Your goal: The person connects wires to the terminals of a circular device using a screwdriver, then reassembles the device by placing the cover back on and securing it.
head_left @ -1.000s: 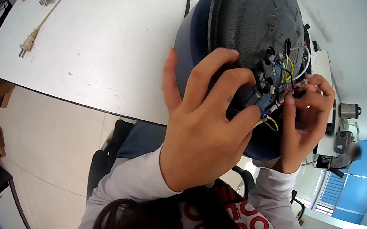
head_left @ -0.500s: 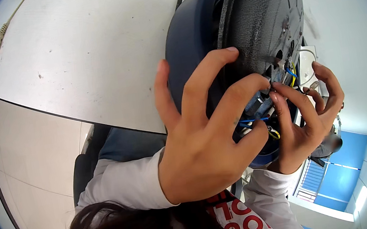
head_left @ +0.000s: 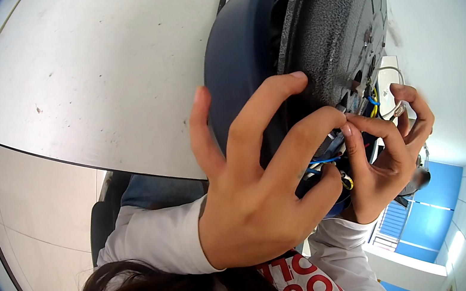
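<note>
Head view: black shell point(head_left: 331, 34) tilted just beyond the fingertips of the left hand point(head_left: 266, 185) (fingers spread, curved) and right hand point(head_left: 389, 164) (thumb and forefinger pinched, contents indiscernible), with speckled white tabletop point(head_left: 116, 90) and pale floor point(head_left: 35, 193) to their left and blue panels point(head_left: 425, 222) to their right.

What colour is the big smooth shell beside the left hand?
Dark blue: the shell shows best in the head view.

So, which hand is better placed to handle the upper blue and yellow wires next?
Probably the right hand: in the picture, its fingers are just below and right of those wires. The left hand is spread across the dark blue housing, one fingertip at the black cover.
</note>
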The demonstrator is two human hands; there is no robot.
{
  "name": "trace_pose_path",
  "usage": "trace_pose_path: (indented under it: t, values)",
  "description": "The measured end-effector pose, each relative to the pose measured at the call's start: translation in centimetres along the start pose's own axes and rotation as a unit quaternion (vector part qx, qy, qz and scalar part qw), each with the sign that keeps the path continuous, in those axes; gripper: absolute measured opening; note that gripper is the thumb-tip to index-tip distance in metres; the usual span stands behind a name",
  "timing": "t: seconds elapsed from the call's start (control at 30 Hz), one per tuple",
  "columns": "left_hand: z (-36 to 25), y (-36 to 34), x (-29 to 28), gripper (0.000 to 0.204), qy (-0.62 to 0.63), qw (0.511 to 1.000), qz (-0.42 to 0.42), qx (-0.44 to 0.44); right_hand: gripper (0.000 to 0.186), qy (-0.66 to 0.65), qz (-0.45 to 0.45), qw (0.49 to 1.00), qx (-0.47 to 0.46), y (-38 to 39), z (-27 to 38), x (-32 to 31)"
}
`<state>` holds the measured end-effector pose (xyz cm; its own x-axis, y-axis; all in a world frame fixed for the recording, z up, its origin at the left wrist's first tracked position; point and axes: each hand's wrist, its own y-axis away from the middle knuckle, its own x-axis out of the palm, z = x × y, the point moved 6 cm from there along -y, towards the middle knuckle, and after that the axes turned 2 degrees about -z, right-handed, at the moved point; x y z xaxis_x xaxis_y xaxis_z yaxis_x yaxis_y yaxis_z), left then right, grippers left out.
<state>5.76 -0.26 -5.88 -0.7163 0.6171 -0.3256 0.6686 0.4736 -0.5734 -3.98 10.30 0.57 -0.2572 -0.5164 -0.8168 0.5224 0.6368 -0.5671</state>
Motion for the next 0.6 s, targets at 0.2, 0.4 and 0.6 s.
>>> trace_pose_path:
  t: [0.2, 0.4, 0.6]
  values:
    - [-0.3, -0.2, -0.2, 0.010, -0.011, 1.000, 0.024, -0.003, 0.018, 0.050, 0.003, 0.997, -0.053, 0.2, 0.5, -0.6]
    - [-0.4, -0.2, 0.0, 0.013, -0.020, 0.999, 0.029, -0.001, 0.022, 0.046, -0.075, 0.993, -0.078, 1.7, 0.4, -3.8]
    - [-1.2, -0.7, -0.4, 0.013, -0.042, 0.997, 0.059, 0.023, 0.023, 0.092, -0.125, 0.973, 0.173, 6.4, -9.6, -9.1]
